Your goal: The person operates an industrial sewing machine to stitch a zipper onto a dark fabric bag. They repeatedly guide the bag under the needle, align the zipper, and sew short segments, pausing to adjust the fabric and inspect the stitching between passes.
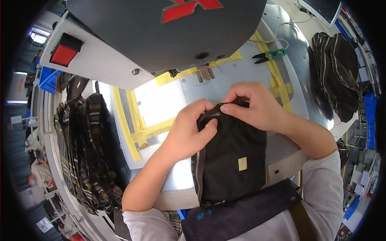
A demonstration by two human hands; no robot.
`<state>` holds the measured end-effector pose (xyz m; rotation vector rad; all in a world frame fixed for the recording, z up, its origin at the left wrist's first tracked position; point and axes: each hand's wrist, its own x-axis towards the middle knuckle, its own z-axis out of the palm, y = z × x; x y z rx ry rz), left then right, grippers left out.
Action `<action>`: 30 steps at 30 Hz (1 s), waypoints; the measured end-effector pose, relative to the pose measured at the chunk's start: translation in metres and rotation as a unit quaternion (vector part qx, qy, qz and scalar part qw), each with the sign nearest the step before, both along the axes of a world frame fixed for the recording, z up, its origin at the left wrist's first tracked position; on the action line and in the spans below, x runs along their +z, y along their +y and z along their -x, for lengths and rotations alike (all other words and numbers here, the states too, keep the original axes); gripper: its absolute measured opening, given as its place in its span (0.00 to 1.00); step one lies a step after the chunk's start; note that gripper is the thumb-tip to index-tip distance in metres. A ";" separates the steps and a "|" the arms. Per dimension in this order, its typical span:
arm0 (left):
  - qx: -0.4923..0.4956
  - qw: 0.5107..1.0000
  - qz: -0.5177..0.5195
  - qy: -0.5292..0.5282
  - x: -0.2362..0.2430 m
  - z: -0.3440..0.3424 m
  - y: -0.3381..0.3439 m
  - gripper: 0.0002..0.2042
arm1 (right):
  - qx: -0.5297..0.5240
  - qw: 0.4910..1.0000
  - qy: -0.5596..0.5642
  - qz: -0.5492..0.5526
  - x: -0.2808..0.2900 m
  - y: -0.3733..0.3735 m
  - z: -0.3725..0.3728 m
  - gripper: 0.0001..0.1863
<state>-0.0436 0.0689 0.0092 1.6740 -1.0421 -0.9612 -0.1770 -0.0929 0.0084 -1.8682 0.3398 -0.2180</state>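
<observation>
A black fabric bag piece (233, 148) lies at the near edge of the machine bed, partly over my lap. A metal zipper (197, 168) runs down its left side, and a small cream patch (242, 164) sits on its front. My left hand (185, 134) is closed on the upper left corner, fingers behind and thumb on the front by the zipper end. Close beside it, my right hand (257, 106) pinches the top edge between thumb and fingers. What lies between the fingertips is partly hidden.
A dark sewing machine head (169, 44) overhangs the bed, its presser foot (205, 73) just beyond my hands. Green-handled thread snips (275, 54) lie at the far right. Dark bag pieces (335, 76) are stacked right; a plaid fabric pile (86, 148) hangs left. Yellow tape (126, 124) borders the bed.
</observation>
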 end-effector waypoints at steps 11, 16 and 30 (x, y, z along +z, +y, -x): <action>0.030 0.997 0.066 -0.015 -0.008 0.001 -0.002 0.07 | 0.008 0.998 -0.007 -0.061 -0.001 -0.005 -0.001 0.08; 0.046 0.988 0.101 -0.108 -0.012 -0.003 -0.006 0.05 | -0.004 1.000 -0.021 0.015 -0.004 -0.007 -0.007 0.08; 0.167 0.932 -0.013 -0.321 -0.020 -0.031 -0.043 0.07 | 0.001 0.958 0.115 0.264 -0.005 -0.039 -0.061 0.10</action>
